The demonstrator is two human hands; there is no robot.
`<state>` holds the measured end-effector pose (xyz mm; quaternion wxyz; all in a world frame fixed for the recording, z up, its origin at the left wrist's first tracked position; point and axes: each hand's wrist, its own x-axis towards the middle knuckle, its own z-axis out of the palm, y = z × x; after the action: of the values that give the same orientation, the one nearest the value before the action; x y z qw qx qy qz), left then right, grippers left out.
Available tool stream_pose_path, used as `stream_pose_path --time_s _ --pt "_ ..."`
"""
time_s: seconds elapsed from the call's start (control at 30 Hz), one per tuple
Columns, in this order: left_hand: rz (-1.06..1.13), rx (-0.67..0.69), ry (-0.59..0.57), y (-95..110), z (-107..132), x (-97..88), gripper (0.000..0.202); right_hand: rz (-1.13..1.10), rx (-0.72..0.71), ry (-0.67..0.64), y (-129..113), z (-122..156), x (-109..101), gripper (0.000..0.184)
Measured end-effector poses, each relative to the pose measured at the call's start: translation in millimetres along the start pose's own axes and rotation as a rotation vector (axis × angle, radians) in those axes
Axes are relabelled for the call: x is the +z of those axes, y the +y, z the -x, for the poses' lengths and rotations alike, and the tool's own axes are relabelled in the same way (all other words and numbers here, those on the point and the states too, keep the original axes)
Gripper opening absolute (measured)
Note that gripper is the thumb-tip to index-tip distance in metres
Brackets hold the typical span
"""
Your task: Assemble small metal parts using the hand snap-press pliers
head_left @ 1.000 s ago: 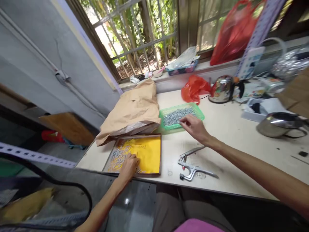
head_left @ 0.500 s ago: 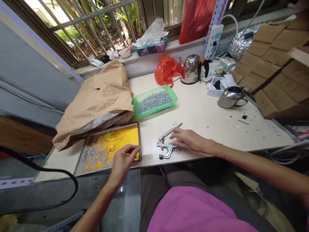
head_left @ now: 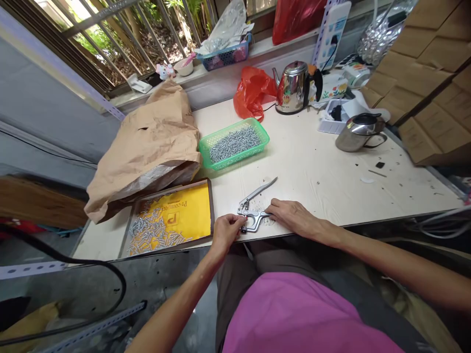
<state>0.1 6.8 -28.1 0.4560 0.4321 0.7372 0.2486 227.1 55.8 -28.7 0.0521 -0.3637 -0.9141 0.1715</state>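
Observation:
Metal hand pliers (head_left: 253, 203) lie near the table's front edge, handles spread apart. My left hand (head_left: 226, 233) is at the plier jaws with its fingers pinched together; what they pinch is too small to name. My right hand (head_left: 292, 218) rests over the lower handle, fingers curled on it. Left of the pliers sits a brown tray with a yellow sheet (head_left: 191, 215) and several small metal pieces (head_left: 152, 233). Farther back, a green basket (head_left: 263, 137) holds many more of the same metal pieces.
A crumpled brown paper bag (head_left: 150, 142) lies at the back left. A red plastic bag (head_left: 252, 90), a steel kettle (head_left: 294, 88) and a metal pot (head_left: 358, 132) stand at the back. Cardboard boxes (head_left: 430, 73) are stacked on the right. The window sill holds a blue basket (head_left: 224, 56).
My left hand left the yellow tray and came to the plier jaws. My right hand came from the green basket down onto the plier handle. The view swung to the right.

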Motion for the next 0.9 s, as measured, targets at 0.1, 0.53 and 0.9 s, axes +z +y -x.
stream_pose_path --time_s 0.1,0.53,0.9 --pt "0.010 -0.040 -0.022 1.8 1.9 0.9 0.032 -0.007 0.007 0.017 1.3 0.4 5.2 0.021" --pt "-0.058 -0.155 -0.186 14.9 1.4 -6.7 0.028 0.027 -0.030 0.038 4.5 -0.8 1.3 0.020" --pt "-0.050 -0.239 -0.205 14.5 4.9 -7.5 0.029 0.059 -0.122 0.003 30.2 -27.1 -8.2 0.097"
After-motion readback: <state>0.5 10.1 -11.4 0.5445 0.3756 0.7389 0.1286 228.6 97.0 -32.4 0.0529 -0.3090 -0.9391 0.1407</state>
